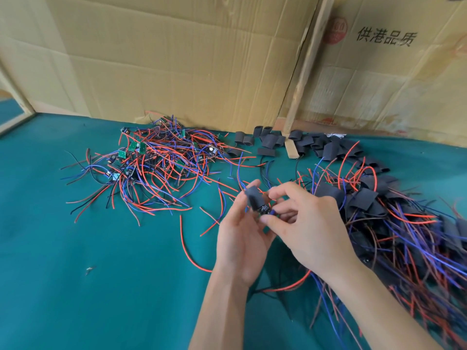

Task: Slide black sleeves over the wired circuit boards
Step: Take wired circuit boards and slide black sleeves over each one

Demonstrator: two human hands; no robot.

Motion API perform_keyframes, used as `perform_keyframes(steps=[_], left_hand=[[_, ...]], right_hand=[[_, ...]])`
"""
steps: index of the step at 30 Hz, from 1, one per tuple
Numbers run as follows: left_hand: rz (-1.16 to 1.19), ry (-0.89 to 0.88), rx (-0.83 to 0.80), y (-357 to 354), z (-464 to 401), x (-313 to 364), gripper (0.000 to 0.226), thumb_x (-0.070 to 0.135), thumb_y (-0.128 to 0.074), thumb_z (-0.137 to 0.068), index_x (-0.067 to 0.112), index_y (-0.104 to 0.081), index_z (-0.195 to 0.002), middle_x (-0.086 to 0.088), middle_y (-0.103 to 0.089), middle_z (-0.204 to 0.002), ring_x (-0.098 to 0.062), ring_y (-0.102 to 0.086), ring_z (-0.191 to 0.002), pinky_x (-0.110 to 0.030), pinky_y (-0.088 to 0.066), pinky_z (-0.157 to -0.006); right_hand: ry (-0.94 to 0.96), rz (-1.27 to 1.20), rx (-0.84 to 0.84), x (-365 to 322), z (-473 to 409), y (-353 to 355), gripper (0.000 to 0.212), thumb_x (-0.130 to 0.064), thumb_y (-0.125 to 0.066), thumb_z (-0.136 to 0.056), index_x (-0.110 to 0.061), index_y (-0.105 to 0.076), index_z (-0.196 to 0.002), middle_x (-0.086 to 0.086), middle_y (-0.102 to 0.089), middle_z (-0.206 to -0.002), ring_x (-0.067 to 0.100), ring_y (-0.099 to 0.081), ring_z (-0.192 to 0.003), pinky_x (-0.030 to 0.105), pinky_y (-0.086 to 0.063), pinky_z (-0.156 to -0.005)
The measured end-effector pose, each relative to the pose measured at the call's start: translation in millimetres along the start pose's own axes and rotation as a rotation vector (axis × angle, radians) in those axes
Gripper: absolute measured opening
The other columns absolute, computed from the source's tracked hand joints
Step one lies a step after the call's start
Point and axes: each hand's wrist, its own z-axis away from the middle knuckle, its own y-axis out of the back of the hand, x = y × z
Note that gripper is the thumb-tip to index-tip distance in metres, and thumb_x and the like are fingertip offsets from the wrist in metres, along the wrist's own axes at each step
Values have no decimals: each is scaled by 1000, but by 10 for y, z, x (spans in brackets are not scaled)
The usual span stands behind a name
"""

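**Sleeve partway onto board, both hands pinching, mid-frame**

While the left hand (240, 238) pinches a black sleeve (253, 198) between thumb and fingertips, the right hand (310, 223) pinches the circuit board (264, 209) at the sleeve's lower end. Board end sticks out of the sleeve; how far it is inside, can't tell. Right fingers curled, thumb tip on the board's edge. Red and blue wires trail down from the board between the palms.

Outward: pile of bare wired boards (151, 170) upper left of centre, green boards showing among the wires. Loose empty sleeves (270, 141) along the top centre, against the cardboard wall (177, 59). Sleeved boards heap (394, 215) on the right, wires running to lower right. Everything sits on green table cloth (75, 274). Wooden strip (300, 79) leans on the cardboard.
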Motion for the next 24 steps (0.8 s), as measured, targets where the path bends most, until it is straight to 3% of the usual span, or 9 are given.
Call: perform_keyframes(steps=[3, 8, 11, 14, 17, 19, 21, 24], left_hand=[[72, 25, -18, -34, 8, 27, 50, 43, -48, -95, 19, -54, -138, -12, -69, -123, -35, -62, -108, -43, -57, -86], [174, 30, -57, -22, 13, 19, 44, 38, -42, -100, 19, -57, -137, -8, -64, -137, -29, -71, -102, -43, -60, -79], [221, 15, -77, 16, 7, 15, 43, 34, -47, -96, 18, -64, -133, -6, -69, -124, -27, -69, -103, -46, -57, -87], [224, 12, -112, 38, 6, 5, 42, 29, -47, -98, 18, -63, -135, -4, -67, -106, -25, -63, -100, -47, -51, -97], [195, 3, -138, 55, 7, -2, 40, 28, -46, -100, 21, -63, -135, -3, -64, -100, -24, -61, -98, -47, -45, -103], [159, -1, -165, 52, 17, 0, 40, 29, -46, -99, 26, -63, -135, -1, -65, -101, -23, -62, -98, -44, -47, -96], [103, -18, -188, 34, 34, -1, 39, 30, -47, -98, 31, -63, -134, 1, -67, -103, -23, -66, -93, -36, -50, -78], [1, -49, -195, -2, 48, -17, 40, 27, -47, -98, 37, -60, -135, 2, -69, -112, -20, -63, -89, -31, -41, -68]], right_hand=[[13, -14, -3, 16, 5, -9, 38, -22, -92, -72, -31, -68, -100, -13, -75, -78, 2, -68, -66, 38, -60, -78], [10, -50, -19, 32, 26, -48, 33, -20, -90, -74, -31, -74, -102, -13, -76, -75, -2, -69, -69, 26, -58, -75], [-32, -149, -39, 31, 35, -53, 29, -18, -89, -75, -32, -76, -97, -16, -76, -73, -1, -71, -71, 22, -57, -75], [-71, -209, -63, 45, 26, -34, 26, -18, -88, -76, -33, -75, -93, -17, -76, -73, 1, -72, -74, 26, -58, -78], [-108, -247, -105, 56, 14, -8, 22, -25, -88, -76, -29, -77, -96, -17, -76, -74, 1, -73, -74, 30, -58, -82], [-158, -341, -143, 43, 10, 16, 20, -31, -85, -73, -32, -77, -91, -11, -77, -73, 5, -73, -72, 34, -59, -79], [-209, -441, -146, 34, 2, 27, 20, -31, -82, -72, -30, -78, -91, -4, -77, -71, 13, -73, -67, 33, -60, -68], [-254, -508, -108, 17, 8, 17, 13, -18, -82, -80, -22, -80, -92, 4, -76, -69, 16, -71, -62, 28, -57, -58]])
